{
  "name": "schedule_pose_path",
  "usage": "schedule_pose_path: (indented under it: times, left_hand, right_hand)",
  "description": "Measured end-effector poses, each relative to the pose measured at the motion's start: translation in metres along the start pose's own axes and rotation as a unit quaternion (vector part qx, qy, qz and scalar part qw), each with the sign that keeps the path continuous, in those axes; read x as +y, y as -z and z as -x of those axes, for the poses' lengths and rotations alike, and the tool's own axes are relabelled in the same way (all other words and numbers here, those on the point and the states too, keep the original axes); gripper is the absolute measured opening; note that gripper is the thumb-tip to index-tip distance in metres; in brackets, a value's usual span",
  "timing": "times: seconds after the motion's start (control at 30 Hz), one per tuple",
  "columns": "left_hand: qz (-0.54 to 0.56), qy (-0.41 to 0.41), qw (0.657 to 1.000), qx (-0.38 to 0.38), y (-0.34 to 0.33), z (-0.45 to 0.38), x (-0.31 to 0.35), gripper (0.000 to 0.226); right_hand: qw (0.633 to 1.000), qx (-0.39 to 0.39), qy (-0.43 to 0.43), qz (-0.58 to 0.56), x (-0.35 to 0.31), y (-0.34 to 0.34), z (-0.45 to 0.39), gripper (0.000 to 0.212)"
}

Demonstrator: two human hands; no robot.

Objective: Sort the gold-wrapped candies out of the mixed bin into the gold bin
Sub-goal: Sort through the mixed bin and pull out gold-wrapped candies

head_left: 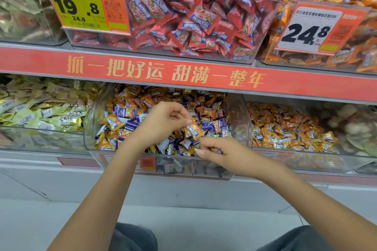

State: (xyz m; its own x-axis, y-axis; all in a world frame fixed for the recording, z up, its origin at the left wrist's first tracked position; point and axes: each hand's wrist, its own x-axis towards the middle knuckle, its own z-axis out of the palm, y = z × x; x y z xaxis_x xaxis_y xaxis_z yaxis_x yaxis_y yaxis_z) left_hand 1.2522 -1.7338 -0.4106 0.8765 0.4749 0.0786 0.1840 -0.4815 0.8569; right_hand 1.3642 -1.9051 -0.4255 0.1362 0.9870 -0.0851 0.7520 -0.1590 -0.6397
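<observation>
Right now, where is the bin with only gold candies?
In the head view, the gold bin sits on the lower shelf, right of the mixed bin, under the red banner.

1. "19.8" over a smaller "24.8" is being shown on the yellow-green price tag [81, 4], clipped on the red candy bin [204, 51].
2. "24.8" is being shown on the white tag [318, 28], orange bin.
3. "抓一把好运 甜满一整年" is being displayed along the red shelf strip [30, 63].
4. "Dove" is being shown on pale wrappers [67, 118], lower left.

Mixed bin [239, 120] centre on lower shelf; gold bin [346, 161] just right; both hands over mixed bin.
</observation>
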Motion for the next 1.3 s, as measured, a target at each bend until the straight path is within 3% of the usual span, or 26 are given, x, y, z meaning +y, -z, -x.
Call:
schedule_pose_path:
  times: [0.1,0.2,0.27,0.37,0.43,0.5,0.57,0.63,0.73,0.8,0.87,1.03,1.13,1.2,1.27,1.3]
  left_hand:
    - [0.043,-0.002,0.999,0.028,-0.002,0.0,0.009,0.007]
    - [0.096,-0.014,0.994,0.051,-0.01,-0.001,0.023,0.002]
    - [0.12,-0.024,0.991,0.05,-0.021,-0.004,0.033,0.001]
    - [0.154,-0.031,0.987,0.03,-0.043,-0.008,0.048,0.003]
    - [0.158,-0.035,0.987,0.018,-0.057,-0.01,0.055,0.005]
    - [0.168,-0.037,0.985,0.017,-0.07,-0.011,0.061,0.005]
    - [0.183,-0.036,0.982,0.031,-0.079,-0.014,0.064,0.003]
    - [0.183,-0.044,0.981,0.041,-0.087,-0.017,0.068,0.001]
    - [0.195,-0.055,0.979,0.024,-0.097,-0.019,0.072,0.005]
    - [0.2,-0.059,0.978,0.019,-0.102,-0.021,0.071,0.004]
    - [0.198,-0.056,0.978,0.029,-0.106,-0.025,0.068,0.005]
    - [0.202,-0.054,0.978,0.027,-0.107,-0.032,0.064,0.013]
    - [0.192,-0.038,0.981,0.012,-0.096,-0.032,0.058,0.018]
    - [0.113,-0.023,0.993,0.004,-0.08,-0.031,0.047,0.021]
    - [0.008,-0.014,0.998,-0.056,-0.06,-0.027,0.034,0.022]
    - [-0.03,-0.01,0.994,-0.101,-0.05,-0.025,0.028,0.022]
  right_hand:
    - [0.991,0.13,-0.003,-0.027,-0.01,0.017,0.015,0.029]
    - [0.94,0.309,-0.056,-0.133,-0.005,0.05,0.042,0.026]
    - [0.92,0.346,-0.126,-0.139,0.016,0.065,0.061,0.028]
    - [0.908,0.329,-0.229,-0.124,0.052,0.076,0.081,0.027]
    - [0.907,0.291,-0.264,-0.151,0.068,0.081,0.087,0.028]
    - [0.905,0.295,-0.285,-0.108,0.074,0.084,0.092,0.035]
    - [0.891,0.376,-0.251,-0.043,0.067,0.079,0.094,0.031]
    - [0.888,0.431,-0.146,-0.07,0.051,0.068,0.094,0.023]
    - [0.919,0.349,-0.04,-0.177,0.035,0.055,0.08,0.029]
    - [0.938,0.31,-0.022,-0.155,0.036,0.051,0.065,0.034]
    - [0.94,0.317,-0.033,-0.125,0.042,0.048,0.054,0.036]
    - [0.903,0.366,-0.071,-0.213,0.049,0.045,0.041,0.026]
    - [0.891,0.422,-0.154,-0.07,0.066,0.05,0.044,0.029]
    - [0.899,0.374,-0.221,0.061,0.081,0.055,0.052,0.037]
    - [0.911,0.306,-0.259,0.098,0.085,0.051,0.058,0.046]
    - [0.907,0.323,-0.248,0.106,0.081,0.048,0.059,0.048]
